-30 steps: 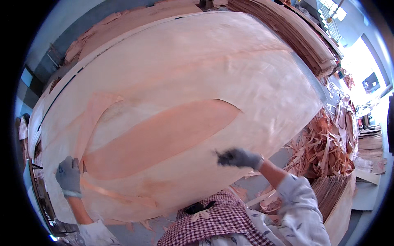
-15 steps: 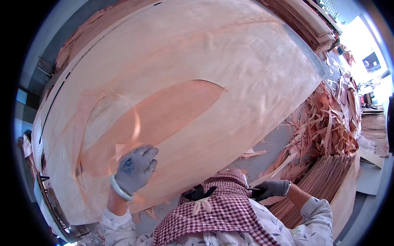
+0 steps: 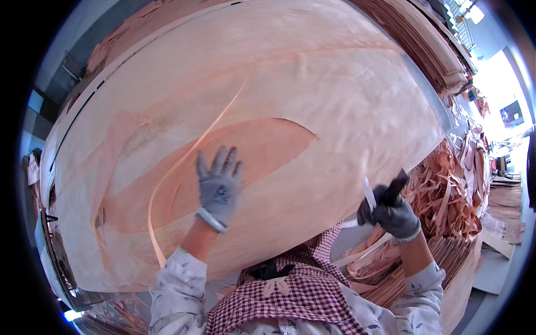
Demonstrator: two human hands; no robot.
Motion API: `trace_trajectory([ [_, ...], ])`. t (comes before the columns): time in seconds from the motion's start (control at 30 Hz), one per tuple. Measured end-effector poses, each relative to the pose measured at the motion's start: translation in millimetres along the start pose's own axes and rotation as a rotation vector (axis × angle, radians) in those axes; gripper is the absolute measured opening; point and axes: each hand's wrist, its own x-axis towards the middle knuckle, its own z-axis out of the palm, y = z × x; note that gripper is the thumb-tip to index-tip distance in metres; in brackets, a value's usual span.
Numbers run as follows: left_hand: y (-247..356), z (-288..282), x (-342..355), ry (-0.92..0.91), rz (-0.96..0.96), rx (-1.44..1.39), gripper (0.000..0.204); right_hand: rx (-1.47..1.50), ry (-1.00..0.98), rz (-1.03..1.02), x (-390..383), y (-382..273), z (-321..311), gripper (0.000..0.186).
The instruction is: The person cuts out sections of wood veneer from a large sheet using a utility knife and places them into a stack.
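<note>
A large pale wood veneer sheet [image 3: 335,84] lies before me, with a darker oval patch [image 3: 268,145] in it. My left hand [image 3: 219,187], in a grey glove, hovers over or touches the patch, fingers spread. A long, thin, curving veneer strip [image 3: 151,220] lies just left of it. My right hand [image 3: 395,215], also gloved, is closed on a knife [image 3: 369,193] with a pale blade and on a black object [image 3: 398,182], perhaps its handle or another item, near the sheet's right edge.
Veneer stacks [image 3: 413,39] stand behind at the back right. A heap of veneer scraps [image 3: 446,190] and an upright bundle of sheets [image 3: 430,257] are at my right. A metal bracket [image 3: 51,218] sits at the left edge; my checked apron [image 3: 296,312] meets the front edge.
My left hand has moved right and forward from the sheet's left side and spread its fingers. A thin strip now curves across the patch. My right hand dipped beside my apron, then rose with the knife.
</note>
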Motion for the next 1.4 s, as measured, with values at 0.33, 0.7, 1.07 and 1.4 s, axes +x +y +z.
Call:
trace_trajectory([
  [0.33, 55, 107, 92, 0.048, 0.108, -0.475, 0.043, -0.116, 0.421, 0.026, 168, 38, -29, 0.022],
  [0.7, 63, 154, 111, -0.057, 0.131, -0.574, 0.051, -0.245, 0.576, 0.174, 208, 93, -68, 0.014],
  [1.07, 68, 110, 136, -0.466, 0.303, -0.377, 0.048, -0.539, 0.503, 0.387, 178, 68, -64, 0.015],
  [1.4, 67, 137, 124, -0.474, 0.102, -0.843, 0.036, -0.262, 0.19, 0.159, 183, 61, 5, 0.015],
])
